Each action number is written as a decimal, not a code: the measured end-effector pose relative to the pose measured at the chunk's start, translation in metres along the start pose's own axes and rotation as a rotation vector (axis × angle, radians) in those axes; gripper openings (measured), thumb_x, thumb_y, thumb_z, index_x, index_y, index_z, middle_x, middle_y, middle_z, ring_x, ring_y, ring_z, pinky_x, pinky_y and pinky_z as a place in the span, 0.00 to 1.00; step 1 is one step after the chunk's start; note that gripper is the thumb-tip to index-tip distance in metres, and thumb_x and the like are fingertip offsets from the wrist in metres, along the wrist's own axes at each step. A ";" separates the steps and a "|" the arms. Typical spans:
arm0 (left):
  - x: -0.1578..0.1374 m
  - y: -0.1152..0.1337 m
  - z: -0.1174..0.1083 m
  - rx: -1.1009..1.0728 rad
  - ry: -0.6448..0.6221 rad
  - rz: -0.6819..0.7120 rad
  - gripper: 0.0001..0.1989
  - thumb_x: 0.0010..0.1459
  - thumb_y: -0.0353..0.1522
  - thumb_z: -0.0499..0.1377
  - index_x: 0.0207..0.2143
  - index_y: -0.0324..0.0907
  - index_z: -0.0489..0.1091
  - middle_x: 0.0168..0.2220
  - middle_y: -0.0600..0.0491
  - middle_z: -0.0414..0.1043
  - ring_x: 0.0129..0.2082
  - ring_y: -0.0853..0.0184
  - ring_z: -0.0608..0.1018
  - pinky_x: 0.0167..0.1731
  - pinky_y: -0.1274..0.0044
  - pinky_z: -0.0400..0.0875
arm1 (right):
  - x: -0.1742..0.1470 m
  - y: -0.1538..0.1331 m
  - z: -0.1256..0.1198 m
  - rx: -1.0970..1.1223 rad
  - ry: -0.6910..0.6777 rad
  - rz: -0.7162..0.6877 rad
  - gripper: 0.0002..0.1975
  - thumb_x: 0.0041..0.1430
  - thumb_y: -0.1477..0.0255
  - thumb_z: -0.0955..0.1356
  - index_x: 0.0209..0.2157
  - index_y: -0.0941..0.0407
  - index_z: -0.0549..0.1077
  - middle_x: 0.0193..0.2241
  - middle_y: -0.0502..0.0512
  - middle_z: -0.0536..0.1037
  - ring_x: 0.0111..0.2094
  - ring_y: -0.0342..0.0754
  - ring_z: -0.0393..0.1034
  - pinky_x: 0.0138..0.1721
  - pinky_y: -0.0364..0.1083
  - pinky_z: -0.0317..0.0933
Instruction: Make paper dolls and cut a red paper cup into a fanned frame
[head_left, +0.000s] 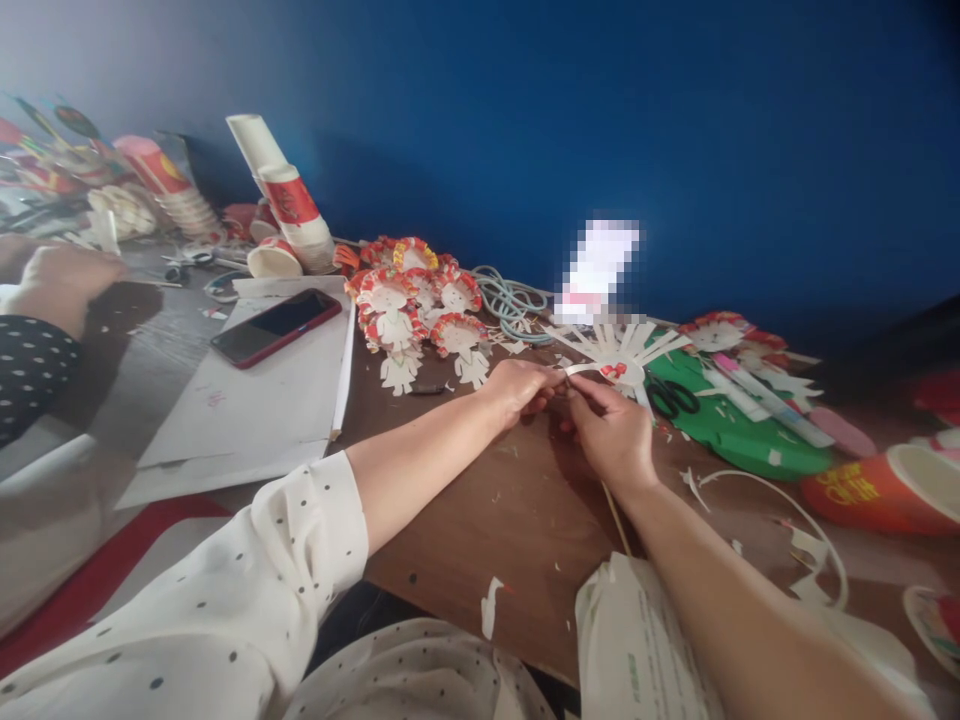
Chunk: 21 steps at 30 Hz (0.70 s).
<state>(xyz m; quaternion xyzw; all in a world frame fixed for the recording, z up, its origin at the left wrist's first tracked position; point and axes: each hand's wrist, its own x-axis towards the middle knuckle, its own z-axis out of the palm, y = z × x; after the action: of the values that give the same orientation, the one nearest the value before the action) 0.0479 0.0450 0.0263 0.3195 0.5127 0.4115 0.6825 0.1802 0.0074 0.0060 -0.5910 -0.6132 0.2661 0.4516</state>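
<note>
My left hand (525,390) and my right hand (616,435) meet over the brown table, fingers pinched together. Between them is a white paper cutout (631,372) with long strips fanned out at its top and a small red patch. The thumb and fingers of both hands grip one narrow strip of it at the left. My fingers hide the exact spot where they press. Just behind my left hand stand several paper dolls (459,345) with red-and-white curled hair. Black-handled scissors (673,397) lie to the right of the cutout on a green sheet (739,425).
A phone (277,325) rests on a white box (247,420) at left. Stacked paper cups (300,215) lean behind it. A blurred bright rectangle (600,265) and a coiled cable (514,300) are by the wall. An orange cup (862,490) lies at right. Another person's hand (71,275) is far left.
</note>
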 end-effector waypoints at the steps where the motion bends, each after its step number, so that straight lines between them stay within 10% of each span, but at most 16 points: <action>1: 0.000 0.000 0.000 0.002 -0.008 0.007 0.05 0.52 0.27 0.63 0.25 0.34 0.73 0.22 0.53 0.69 0.18 0.79 0.65 0.18 0.85 0.59 | 0.000 -0.001 0.000 -0.008 0.001 -0.001 0.20 0.55 0.64 0.67 0.45 0.60 0.78 0.27 0.56 0.80 0.20 0.46 0.71 0.29 0.47 0.67; 21: 0.002 -0.004 -0.002 0.021 -0.104 0.088 0.07 0.53 0.31 0.63 0.33 0.36 0.76 0.25 0.52 0.72 0.21 0.78 0.69 0.22 0.84 0.62 | 0.004 0.001 -0.004 0.336 -0.052 0.200 0.20 0.50 0.62 0.71 0.43 0.58 0.77 0.15 0.47 0.71 0.14 0.39 0.61 0.16 0.39 0.56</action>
<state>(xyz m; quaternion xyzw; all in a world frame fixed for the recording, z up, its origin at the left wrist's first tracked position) 0.0467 0.0450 0.0215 0.3699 0.4663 0.4187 0.6858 0.1843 0.0108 0.0079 -0.5581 -0.5099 0.4234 0.4993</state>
